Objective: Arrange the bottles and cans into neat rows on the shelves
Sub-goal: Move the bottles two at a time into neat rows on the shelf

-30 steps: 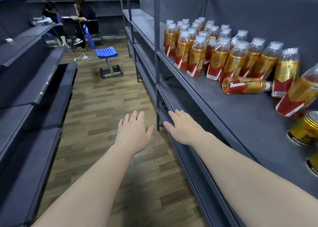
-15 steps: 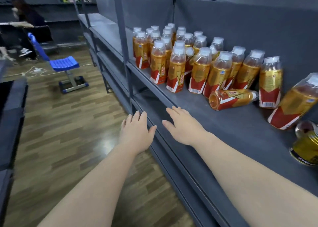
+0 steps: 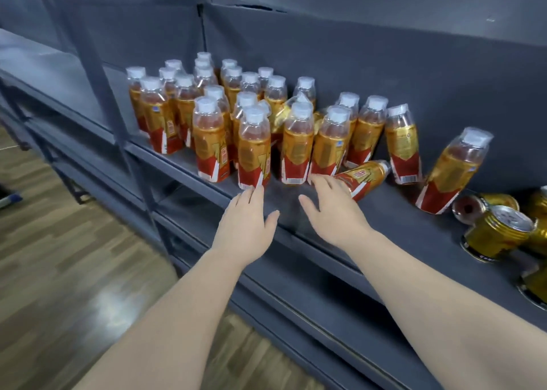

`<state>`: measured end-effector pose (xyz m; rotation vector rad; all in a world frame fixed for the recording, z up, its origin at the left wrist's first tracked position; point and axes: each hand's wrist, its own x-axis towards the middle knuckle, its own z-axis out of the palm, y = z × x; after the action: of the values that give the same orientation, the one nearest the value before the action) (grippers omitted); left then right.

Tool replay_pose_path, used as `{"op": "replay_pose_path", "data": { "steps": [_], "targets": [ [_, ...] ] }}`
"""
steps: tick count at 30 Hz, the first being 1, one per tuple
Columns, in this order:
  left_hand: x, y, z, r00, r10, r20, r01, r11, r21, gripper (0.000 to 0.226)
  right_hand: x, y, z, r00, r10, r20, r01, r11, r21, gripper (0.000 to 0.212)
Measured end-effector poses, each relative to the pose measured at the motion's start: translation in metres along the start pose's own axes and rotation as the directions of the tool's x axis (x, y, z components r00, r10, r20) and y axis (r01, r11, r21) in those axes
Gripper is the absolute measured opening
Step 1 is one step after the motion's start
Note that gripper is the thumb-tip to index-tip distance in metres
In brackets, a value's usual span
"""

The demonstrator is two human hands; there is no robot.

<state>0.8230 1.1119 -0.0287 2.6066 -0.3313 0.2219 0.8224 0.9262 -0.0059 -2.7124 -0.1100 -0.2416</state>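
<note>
The gold cans point(image 3: 500, 231) at the far right run off the frame's edge — their count is unclear; label print on the bottles point(image 3: 254, 150) is too blurred to read.

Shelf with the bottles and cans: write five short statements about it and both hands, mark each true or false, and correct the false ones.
1. One bottle lies on its side on the shelf. True.
2. The left hand grips a bottle. False: it is open and empty, its fingertips near the base of a front bottle.
3. The gold cans sit at the right end of the shelf. True.
4. The right hand holds a can. False: it is open and empty, beside the lying bottle.
5. Every can stands upright. False: several are tipped, one lying on its side.
</note>
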Motion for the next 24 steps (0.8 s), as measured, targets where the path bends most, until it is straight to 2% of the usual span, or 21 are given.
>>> {"op": "replay_pose_path", "data": {
  "steps": [5,8,15,24],
  "targets": [
    [0.035,0.018,0.016,0.996,0.086,0.019,-0.084,0.992,-0.096,0.069,0.014,0.024,-0.014,0.985,0.135,-0.112,-0.134,0.991,0.018,0.056],
    [0.054,0.029,0.023,0.996,0.091,0.012,-0.088,0.986,-0.14,0.07,0.025,0.04,-0.02,0.972,0.185,-0.145,-0.18,0.983,0.047,0.056],
    [0.088,0.043,0.031,0.999,-0.005,-0.04,-0.005,0.97,-0.244,0.071,0.051,0.06,-0.017,0.97,0.2,-0.142,-0.18,0.973,0.142,0.069],
    [0.12,0.055,0.04,0.979,-0.2,-0.034,0.161,0.867,-0.471,0.096,0.091,0.07,-0.013,0.96,0.254,-0.121,-0.205,0.926,0.318,0.097]
  ]
}}
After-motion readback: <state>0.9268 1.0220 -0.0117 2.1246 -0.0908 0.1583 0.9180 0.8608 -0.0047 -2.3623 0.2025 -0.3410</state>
